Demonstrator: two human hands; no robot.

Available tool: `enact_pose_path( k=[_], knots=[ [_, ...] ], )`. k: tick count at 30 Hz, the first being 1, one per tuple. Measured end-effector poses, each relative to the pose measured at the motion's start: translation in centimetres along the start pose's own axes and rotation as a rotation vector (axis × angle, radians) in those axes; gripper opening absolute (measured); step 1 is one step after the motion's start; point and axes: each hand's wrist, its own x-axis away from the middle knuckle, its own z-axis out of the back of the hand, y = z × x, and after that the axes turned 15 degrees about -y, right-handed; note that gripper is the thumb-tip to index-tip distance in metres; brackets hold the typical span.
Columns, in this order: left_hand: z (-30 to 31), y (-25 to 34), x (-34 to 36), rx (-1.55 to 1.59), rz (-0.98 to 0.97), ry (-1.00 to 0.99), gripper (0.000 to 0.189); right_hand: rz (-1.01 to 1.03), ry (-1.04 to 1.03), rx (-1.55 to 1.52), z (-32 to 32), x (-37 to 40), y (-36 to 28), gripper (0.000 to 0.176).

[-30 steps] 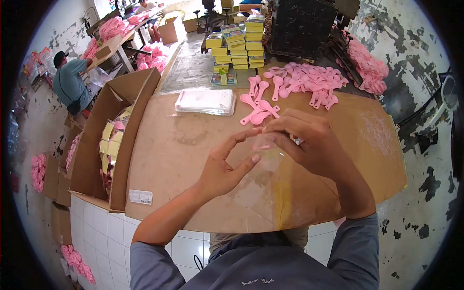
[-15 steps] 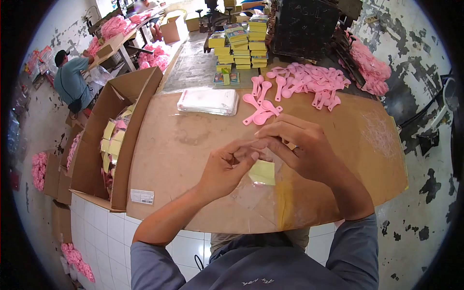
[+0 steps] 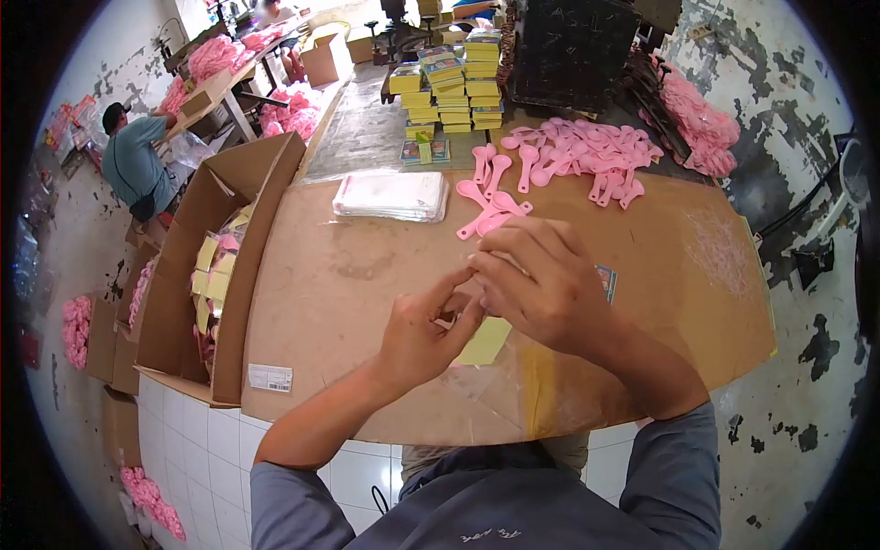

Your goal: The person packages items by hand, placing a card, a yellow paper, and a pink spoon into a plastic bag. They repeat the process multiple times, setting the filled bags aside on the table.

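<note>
My left hand point(image 3: 426, 325) is closed, thumb and forefinger pinched at the top of a clear plastic bag. A pale yellow-green card point(image 3: 484, 343) shows below the fingers, seemingly inside the bag. Against the left fingertips, my right hand point(image 3: 541, 284) is closed too, pinching the same top edge. Just beyond the hands lie loose pink spoons point(image 3: 495, 202). A small blue printed card point(image 3: 605, 282) peeks out behind my right hand. The bag's exact outline is hidden by the fingers.
Flat clear bags point(image 3: 390, 196) are stacked beyond my left hand. Yellow-edged card stacks point(image 3: 449, 87) and a pink spoon pile point(image 3: 587, 151) stand farther back. An open cardboard box point(image 3: 261, 247) with packed bags is at left. A person point(image 3: 137, 165) sits beyond it.
My right hand has come lower and closed against my left fingertips. The yellow-green card has shifted slightly left and tilted. The blue printed card now shows beside my right hand.
</note>
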Motion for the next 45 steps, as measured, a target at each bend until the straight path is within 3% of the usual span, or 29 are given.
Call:
enact_pose_path(
  k=[5,8,11,13,15,17,19,21,23,25,26,28,30,33,36,39,42,45],
  knots=[
    [0.2,-0.3,0.1,-0.271,-0.008,-0.085,0.048,0.063,-0.023,0.223,-1.2,0.1,0.0,0.026],
    [0.1,-0.1,0.1,-0.307,0.018,-0.126,0.05,-0.013,-0.11,0.122,-1.4,-0.3,0.7,0.018],
    [0.6,0.8,-0.4,-0.194,0.093,-0.163,0.046,-0.183,0.006,-0.09,-1.3,0.0,3.2,0.011],
    [1.1,0.8,-0.4,-0.085,0.148,-0.153,0.044,-0.445,-0.056,-0.517,0.2,1.4,4.8,0.006],
    [1.3,-0.2,-0.6,0.082,0.196,-0.126,0.042,-0.524,-0.073,-1.313,2.1,4.0,7.4,0.009],
    [1.4,-0.6,-0.9,0.192,0.226,-0.1,0.04,-0.642,-0.054,-1.54,4.9,8.5,10.8,0.009],
    [1.5,-0.6,-1.0,0.248,0.242,-0.079,0.038,-0.444,0.092,-1.6,7.1,13.5,14.8,0.007],
    [1.3,-0.8,-1.1,0.31,0.204,-0.056,0.037,-0.397,0.284,-1.728,8.7,18.2,18.4,0.008],
    [1.0,-0.9,-1.1,0.341,0.187,-0.045,0.035,-0.882,0.052,-0.834,7.8,22.8,22.4,0.012],
    [1.0,-1.0,-1.2,0.333,0.187,-0.041,0.032,-0.993,-0.095,-0.011,6.3,27.5,25.2,0.017],
    [1.0,-1.1,-1.2,0.354,0.195,-0.041,0.031,-0.914,-0.126,0.329,5.4,30.1,25.6,0.019],
    [1.0,-1.3,-1.3,0.396,0.214,-0.032,0.029,-0.879,-0.181,0.543,5.8,29.6,24.1,0.022],
    [1.2,-1.0,-1.5,0.491,0.283,-0.026,0.028,-1.008,-0.235,0.292,7.4,27.2,21.2,0.024],
    [1.1,-1.7,-1.7,0.546,0.284,-0.043,0.028,-1.065,0.036,-0.683,8.9,23.6,20.4,0.028],
    [0.9,-2.5,-1.5,0.477,0.204,-0.087,0.027,-1.216,-0.239,-0.174,6.7,30.3,28.0,0.029],
    [1.1,-2.6,-1.5,0.442,0.202,-0.102,0.025,-1.055,-0.206,0.362,6.1,31.3,27.6,0.031],
    [1.1,-2.9,-1.5,0.453,0.284,-0.095,0.023,-1.095,-0.018,-0.38,8.5,28.2,26.4,0.029],
    [1.0,-3.1,-1.4,0.452,0.292,-0.084,0.021,-1.336,-0.032,-0.368,8.3,31.0,30.6,0.027]
  ],
)
